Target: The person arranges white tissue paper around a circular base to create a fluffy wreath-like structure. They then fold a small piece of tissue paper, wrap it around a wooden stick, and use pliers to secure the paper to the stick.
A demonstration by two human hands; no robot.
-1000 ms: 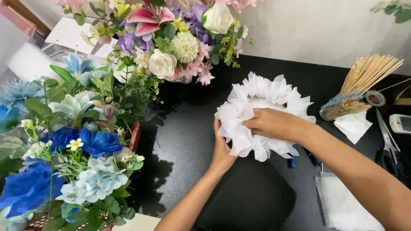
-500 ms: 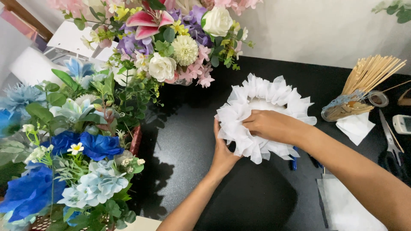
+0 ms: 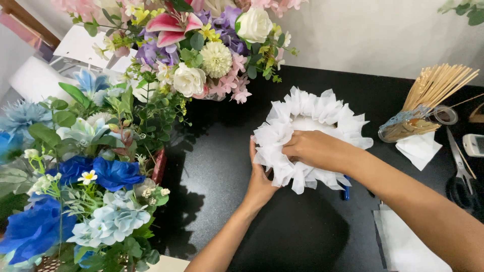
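Black tabletop (image 3: 302, 242): both hands have stayed put, right hand (image 3: 312, 148) and left hand (image 3: 259, 176) pinching the white ruffled wreath (image 3: 322, 113).

The ruffled wreath (image 3: 312, 136) is looking like thin matt white paper, lying on the smooth, slightly glossy black table (image 3: 302, 236).

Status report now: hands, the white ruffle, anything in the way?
Left hand cups ruffle edge from below. Right hand presses on its near rim. Ruffle lies on black table. Bouquet close at left, not touching.
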